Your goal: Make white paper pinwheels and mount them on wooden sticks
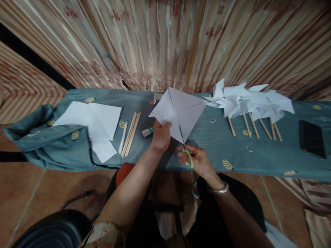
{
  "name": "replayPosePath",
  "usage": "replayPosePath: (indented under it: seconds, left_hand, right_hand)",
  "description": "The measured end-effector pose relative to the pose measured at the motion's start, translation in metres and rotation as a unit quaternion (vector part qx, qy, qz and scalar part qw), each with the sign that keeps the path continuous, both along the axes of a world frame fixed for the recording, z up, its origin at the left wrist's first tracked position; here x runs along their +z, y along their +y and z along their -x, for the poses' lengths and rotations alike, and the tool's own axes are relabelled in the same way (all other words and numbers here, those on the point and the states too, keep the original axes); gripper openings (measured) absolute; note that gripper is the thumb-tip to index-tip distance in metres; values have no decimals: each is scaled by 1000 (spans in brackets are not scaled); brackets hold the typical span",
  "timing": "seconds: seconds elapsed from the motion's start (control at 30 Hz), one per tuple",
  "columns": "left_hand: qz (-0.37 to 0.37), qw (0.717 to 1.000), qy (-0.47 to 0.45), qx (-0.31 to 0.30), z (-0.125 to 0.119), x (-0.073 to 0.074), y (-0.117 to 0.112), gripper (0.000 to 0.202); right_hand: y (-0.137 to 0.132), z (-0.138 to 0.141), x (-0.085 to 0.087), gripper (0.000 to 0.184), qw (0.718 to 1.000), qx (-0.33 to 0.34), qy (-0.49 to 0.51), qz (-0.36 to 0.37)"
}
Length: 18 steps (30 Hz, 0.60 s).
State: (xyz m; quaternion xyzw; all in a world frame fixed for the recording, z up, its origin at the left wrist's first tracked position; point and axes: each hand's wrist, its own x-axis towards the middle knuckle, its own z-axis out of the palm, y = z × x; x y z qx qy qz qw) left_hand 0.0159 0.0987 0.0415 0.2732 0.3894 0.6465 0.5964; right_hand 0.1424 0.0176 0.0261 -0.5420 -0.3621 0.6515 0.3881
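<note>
My left hand (160,135) is closed on the lower edge of a creased white square of paper (178,110), holding it up over the table like a diamond. My right hand (195,159) grips green-handled scissors (188,155); their blades point up into the paper's bottom corner along a fold line. A silver bangle sits on my right wrist.
A blue-grey cloth (232,148) covers the narrow table. Loose white sheets (90,120), a white pen (123,137), wooden sticks (131,133) and a glue stick (148,131) lie at left. Several finished paper pinwheels (245,101) lie at right, beside a black phone (312,139). Curtains hang behind.
</note>
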Motion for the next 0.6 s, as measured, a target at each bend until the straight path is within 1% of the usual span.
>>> replayPosePath:
  seconds: [0.27,0.37,0.47,0.6]
  left_hand:
    - [10,1000,-1,-14,-5,-2,-3,20]
    - [31,999,8,-15,-7,0,-4,20]
    - [36,999,6,-16,-7,3,-5,20]
    - [37,999,5,-16,-5,2,-5,20]
  right_hand:
    - [2,0,7,45,1000,-16,3,18]
    - [3,1,9,43,1000,-21,1,18]
    - [4,3,12,45,999,-30,5,31]
    - [4,2,12,43,999,-22,-1,25]
